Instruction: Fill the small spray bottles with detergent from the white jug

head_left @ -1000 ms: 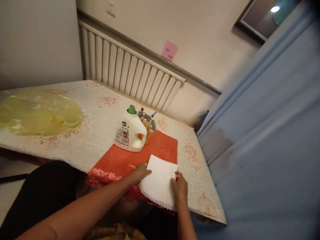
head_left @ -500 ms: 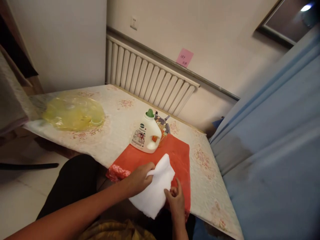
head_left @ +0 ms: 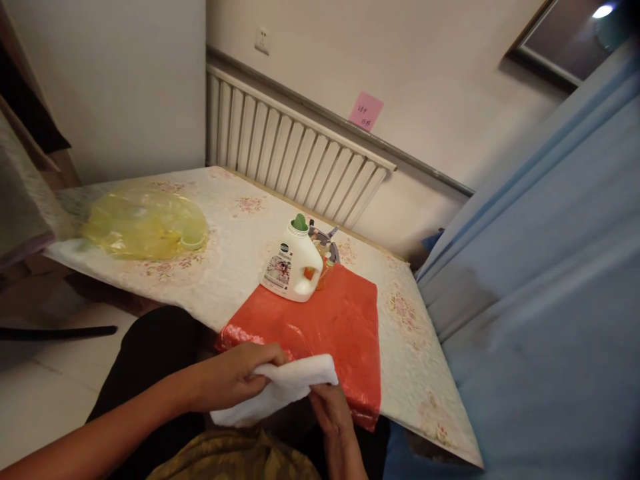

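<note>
My left hand (head_left: 231, 375) grips a white folded cloth (head_left: 280, 393) from above, just off the near edge of the table. My right hand (head_left: 327, 408) holds the cloth's right end from below. The cloth hangs in the air in front of a red plastic sheet (head_left: 325, 320) that lies on the table. A white detergent bottle (head_left: 293, 265) with a green cap stands at the sheet's far corner, with a small orange spray bottle (head_left: 324, 257) right behind it.
The table (head_left: 235, 233) has a floral cover. A yellow plastic bag (head_left: 145, 223) lies at its far left. A white radiator (head_left: 295, 157) runs along the wall behind, with a pink note (head_left: 366, 111) above it. A blue curtain (head_left: 540, 267) hangs close on the right.
The cloth lay flat on the red sheet a second ago. Both hands lifted it, bunched it and pulled it toward me off the table edge. The red sheet is now uncovered.
</note>
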